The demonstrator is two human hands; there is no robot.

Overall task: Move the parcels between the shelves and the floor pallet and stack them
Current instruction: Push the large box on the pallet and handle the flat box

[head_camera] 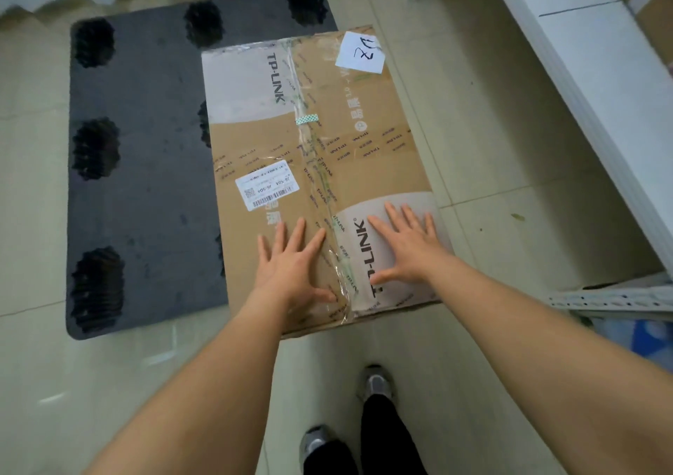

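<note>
Left hand [291, 267] and right hand [404, 245] lie flat, fingers spread, pressing the near end of the large brown taped cardboard parcel [349, 154]; neither grasps it. Just beyond the left fingertips sits a white barcode label [267, 185]. The parcel lies on the right part of the black plastic floor pallet [145, 169], its right side over the floor tiles. A white handwritten note [360, 52] marks the far corner.

Brown parcel [364, 169] with grey-white patches, black lettering, white labels. Dark grey pallet [145, 183] dotted with black pits. Pale beige tiled floor [491, 128].
</note>
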